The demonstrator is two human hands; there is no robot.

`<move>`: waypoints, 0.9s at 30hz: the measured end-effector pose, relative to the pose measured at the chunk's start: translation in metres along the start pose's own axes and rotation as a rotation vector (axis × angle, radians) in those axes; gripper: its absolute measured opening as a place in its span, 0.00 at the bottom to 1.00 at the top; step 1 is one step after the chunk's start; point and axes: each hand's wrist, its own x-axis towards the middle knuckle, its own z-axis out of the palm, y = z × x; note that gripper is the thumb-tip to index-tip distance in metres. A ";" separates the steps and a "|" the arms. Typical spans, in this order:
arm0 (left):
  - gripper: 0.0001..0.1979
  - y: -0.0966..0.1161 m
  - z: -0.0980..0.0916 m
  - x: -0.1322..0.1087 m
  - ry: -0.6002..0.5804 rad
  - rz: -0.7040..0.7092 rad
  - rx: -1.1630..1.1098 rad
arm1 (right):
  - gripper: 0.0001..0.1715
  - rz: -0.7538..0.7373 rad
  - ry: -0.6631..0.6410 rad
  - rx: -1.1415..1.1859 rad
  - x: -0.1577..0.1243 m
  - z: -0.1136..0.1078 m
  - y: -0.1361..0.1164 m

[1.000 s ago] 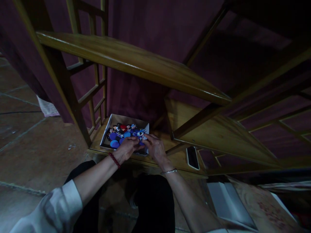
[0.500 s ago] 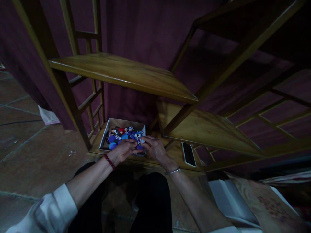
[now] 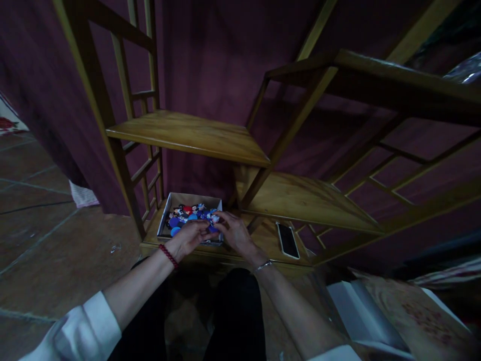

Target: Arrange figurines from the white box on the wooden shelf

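One left hand (image 3: 191, 237), fingers half curled, and one right hand (image 3: 233, 231), thumb and fingertips close together, meet at a blue-and-white figure (image 3: 214, 219) above the near right corner of a box (image 3: 164, 219); whether either pinches it, I cannot tell; the box sits at the left end of the bottom shelf (image 3: 268, 235).

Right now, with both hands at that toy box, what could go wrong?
Little toys crowd the box, so one might get nudged over the rim. The box sits near the shelf's front edge, so a bump might tip it. The right hand could knock the nearby phone.
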 end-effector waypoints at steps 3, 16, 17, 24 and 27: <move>0.09 0.000 0.000 -0.002 0.030 0.006 -0.007 | 0.15 0.026 0.019 0.040 -0.002 0.002 -0.003; 0.10 0.006 0.004 -0.017 0.109 0.008 -0.044 | 0.11 0.203 0.157 0.325 -0.014 0.022 0.004; 0.10 0.007 0.005 -0.018 0.114 0.011 -0.041 | 0.11 0.234 0.149 0.353 -0.015 0.023 0.004; 0.09 0.006 0.009 -0.023 0.149 0.010 -0.001 | 0.13 0.319 0.172 0.479 -0.020 0.028 0.007; 0.09 0.005 0.009 -0.025 0.152 0.029 0.033 | 0.13 0.337 0.187 0.484 -0.022 0.029 0.005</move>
